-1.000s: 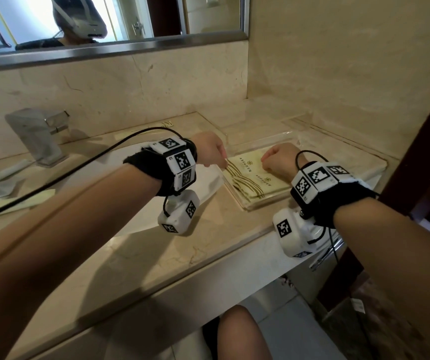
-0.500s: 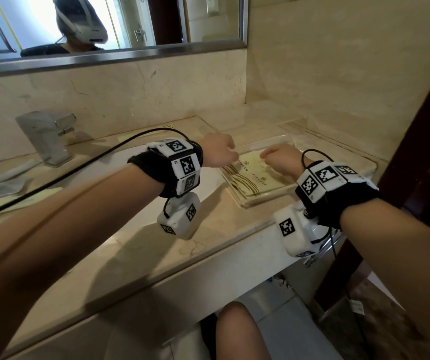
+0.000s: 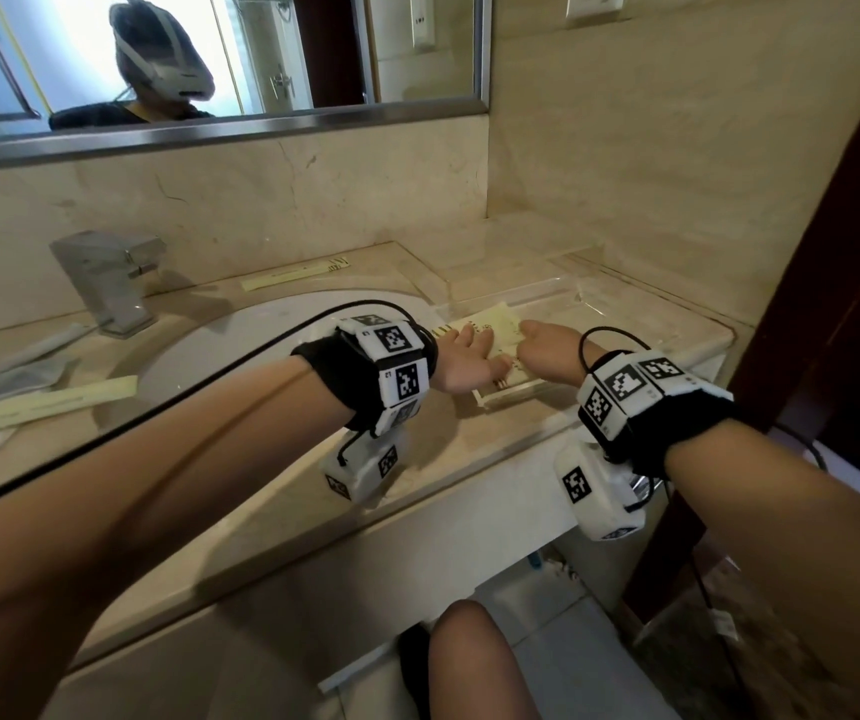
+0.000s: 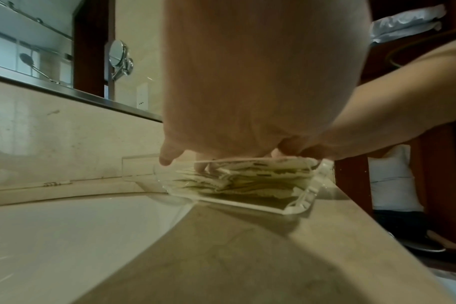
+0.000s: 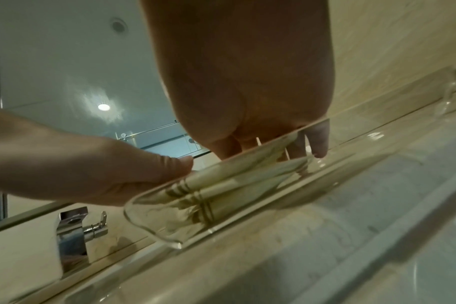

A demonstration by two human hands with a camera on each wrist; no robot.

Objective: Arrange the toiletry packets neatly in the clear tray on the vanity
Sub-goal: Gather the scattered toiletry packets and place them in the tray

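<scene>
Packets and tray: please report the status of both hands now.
Left hand open, flat on packets. Right hand fingers down in tray at stack's right edge, grip unclear. Packets stacked in tray's left end. Nothing blocking.

Right hand fills top centre, fingers pointing down into the clear tray, reaching behind the cream toiletry packets. Packets lie stacked and slanted in the tray, brown stripes at their near ends. Left hand enters from the left, thumb touching the stack's top edge. Tray sits on the beige table. Chrome faucet lower left.
</scene>
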